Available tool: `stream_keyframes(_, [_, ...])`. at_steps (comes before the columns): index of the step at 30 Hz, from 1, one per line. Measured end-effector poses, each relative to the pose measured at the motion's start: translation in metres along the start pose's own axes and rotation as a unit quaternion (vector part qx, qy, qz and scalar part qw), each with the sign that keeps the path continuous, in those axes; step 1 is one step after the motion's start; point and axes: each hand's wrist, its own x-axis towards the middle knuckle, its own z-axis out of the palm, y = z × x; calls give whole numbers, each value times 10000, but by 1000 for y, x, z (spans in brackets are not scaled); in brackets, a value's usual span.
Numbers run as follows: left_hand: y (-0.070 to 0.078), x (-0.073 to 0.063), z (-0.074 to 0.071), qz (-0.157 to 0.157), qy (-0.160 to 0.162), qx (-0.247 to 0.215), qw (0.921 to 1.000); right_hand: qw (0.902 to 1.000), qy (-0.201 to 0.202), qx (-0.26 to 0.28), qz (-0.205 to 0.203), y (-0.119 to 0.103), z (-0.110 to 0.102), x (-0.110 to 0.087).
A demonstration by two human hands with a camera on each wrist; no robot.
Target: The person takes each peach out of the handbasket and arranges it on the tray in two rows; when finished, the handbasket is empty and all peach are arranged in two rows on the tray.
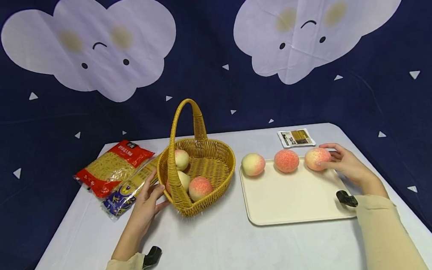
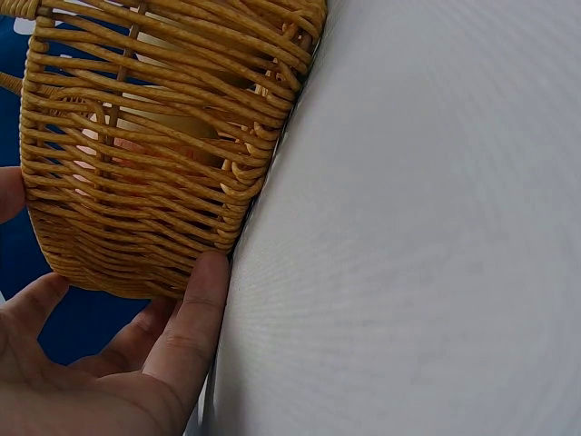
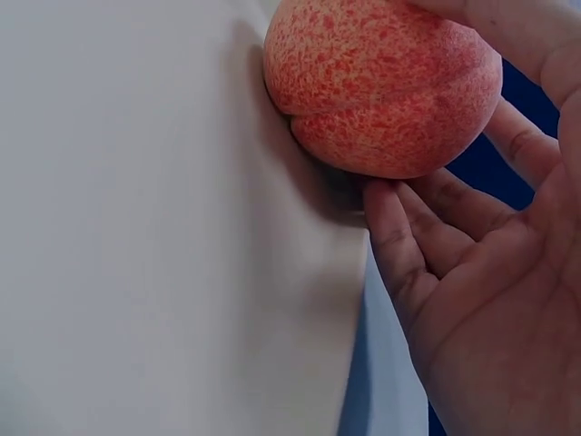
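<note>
My right hand grips a speckled pink peach between thumb and fingers at the far right corner of a cream tray. In the right wrist view the peach sits close over the tray surface, fingertips at its underside. Along the tray's far edge lie a pale yellow-pink peach and a redder peach. At left, my left hand touches the side of a woven basket with extended fingers. Inside the basket are 3 peaches, one reddish; the arched handle partly hides the others.
Left of the basket lie a red bag of pasta and a blue-and-yellow packet, partly overlapping. A small white-and-brown packet lies behind the tray. Beyond the white table hangs a dark blue cloth with clouds.
</note>
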Motion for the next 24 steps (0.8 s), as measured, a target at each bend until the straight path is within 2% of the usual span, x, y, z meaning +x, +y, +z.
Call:
stream_keyframes(9, [0, 2, 1, -27, -17, -47, 10000, 9998, 89, -22, -182, -4, 2, 1])
stream_keyframes(14, [0, 3, 1, -23, -15, -48, 10000, 9996, 204, -195, -99, -5, 2, 0])
stream_keyframes(24, [-1, 2, -1, -55, 24, -53, 10000, 9992, 121, -393, 18, -10, 3, 2])
